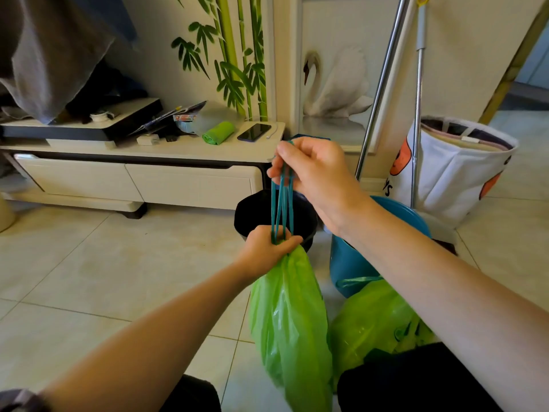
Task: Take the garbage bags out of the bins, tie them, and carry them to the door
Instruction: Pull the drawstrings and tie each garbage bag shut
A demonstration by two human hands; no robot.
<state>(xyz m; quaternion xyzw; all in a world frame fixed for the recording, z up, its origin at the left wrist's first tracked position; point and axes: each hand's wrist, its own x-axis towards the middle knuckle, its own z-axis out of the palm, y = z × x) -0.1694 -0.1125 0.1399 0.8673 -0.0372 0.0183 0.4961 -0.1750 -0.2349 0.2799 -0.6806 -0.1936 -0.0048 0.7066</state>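
Observation:
A green garbage bag [292, 319] hangs in front of me, clear of the floor. My left hand [269, 248] is closed around its gathered neck. My right hand [312, 169] is higher up and pinches the teal drawstrings [282, 206], which run taut down to the neck. Behind the bag stands a black bin [252, 212] with no liner visible. A second green bag [374, 319] with a teal drawstring lies on the floor to the right, against a blue bin [350, 263].
A low white cabinet [133, 179] runs along the wall on the left, with a roll of green bags [218, 132] and a phone [254, 132] on top. Mop handles [386, 78] and a white laundry basket [457, 171] stand at the right. Tiled floor lies open at the left.

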